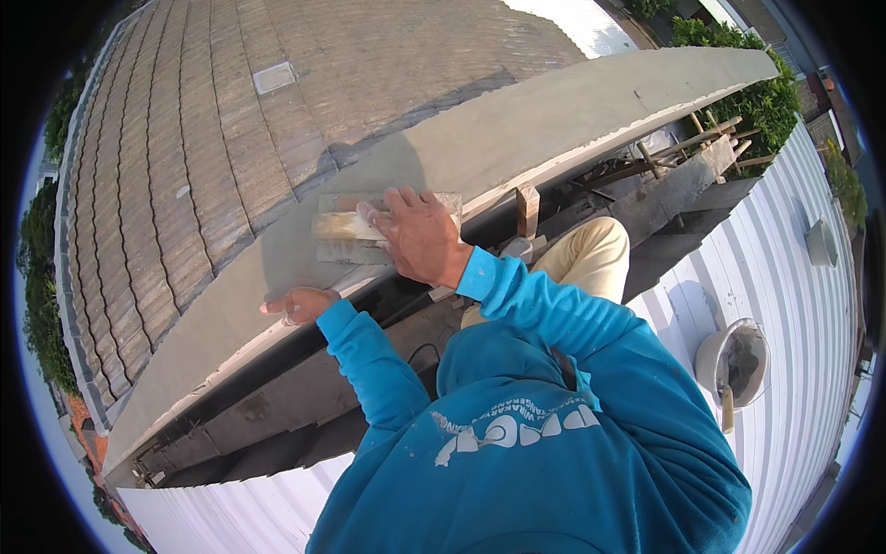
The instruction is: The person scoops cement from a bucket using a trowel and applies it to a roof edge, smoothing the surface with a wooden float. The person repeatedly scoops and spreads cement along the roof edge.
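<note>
Along the flat grey plastered top of a wall (554,115), my right hand (420,235) is closed over the wooden handle of a plastering float (337,251). The float's rectangular plate lies flat against the plaster, and part of it is hidden under my fingers. Down and to the left, my left hand (303,305) is at the wall's near edge with its fingers stretched out and nothing held in it. Pale smears of plaster mark my right thumb and fingers.
A tiled roof (203,120) borders the wall's far side. On the near side run a dark gap, planks (678,189) and upright wood (527,212). A bucket (706,362) of grey mortar, with a wooden handle (727,411) at it, stands on white corrugated roofing (794,277).
</note>
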A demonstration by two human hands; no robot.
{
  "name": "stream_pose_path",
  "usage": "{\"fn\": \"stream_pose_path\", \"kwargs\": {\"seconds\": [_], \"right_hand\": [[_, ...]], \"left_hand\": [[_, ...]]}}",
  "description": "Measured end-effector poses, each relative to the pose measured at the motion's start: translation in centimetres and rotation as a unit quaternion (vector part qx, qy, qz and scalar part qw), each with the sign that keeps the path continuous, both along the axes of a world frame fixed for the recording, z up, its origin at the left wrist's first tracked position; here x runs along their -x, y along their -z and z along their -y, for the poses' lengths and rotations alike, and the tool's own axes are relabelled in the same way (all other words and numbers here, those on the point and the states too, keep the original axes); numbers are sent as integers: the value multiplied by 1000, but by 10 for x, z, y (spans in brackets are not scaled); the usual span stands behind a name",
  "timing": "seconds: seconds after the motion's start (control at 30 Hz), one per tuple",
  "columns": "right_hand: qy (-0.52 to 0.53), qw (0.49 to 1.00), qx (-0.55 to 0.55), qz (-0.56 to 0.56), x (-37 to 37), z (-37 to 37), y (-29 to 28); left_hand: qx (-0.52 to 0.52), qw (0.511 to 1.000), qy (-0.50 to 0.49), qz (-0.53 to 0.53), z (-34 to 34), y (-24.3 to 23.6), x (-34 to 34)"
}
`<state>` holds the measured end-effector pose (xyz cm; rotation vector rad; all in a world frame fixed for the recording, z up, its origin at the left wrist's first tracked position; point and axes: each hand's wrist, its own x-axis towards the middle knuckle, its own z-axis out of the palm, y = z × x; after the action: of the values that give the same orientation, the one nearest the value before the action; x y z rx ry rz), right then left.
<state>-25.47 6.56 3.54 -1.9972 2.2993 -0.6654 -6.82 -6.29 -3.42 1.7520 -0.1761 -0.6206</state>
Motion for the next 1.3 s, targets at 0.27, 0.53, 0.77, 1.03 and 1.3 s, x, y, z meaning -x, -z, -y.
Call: {"fn": "stream_pose_path", "kwargs": {"seconds": [0.27, 0.53, 0.77, 1.03, 1.3], "right_hand": [[299, 949, -34, -89, 280, -100, -2], [534, 828, -147, -90, 538, -164, 21], [432, 891, -90, -105, 448, -123, 29], [195, 980, -7, -38, 144, 4, -1], [-40, 998, -27, 39, -31, 53, -10]], "left_hand": [[-19, 993, 113, -31, -3, 7, -26], [74, 995, 56, 34, -6, 6, -7], [107, 989, 87, 53, -7, 32, -27], [105, 992, 67, 5, -17, -4, 3], [23, 999, 24, 27, -3, -7, 2]]}}
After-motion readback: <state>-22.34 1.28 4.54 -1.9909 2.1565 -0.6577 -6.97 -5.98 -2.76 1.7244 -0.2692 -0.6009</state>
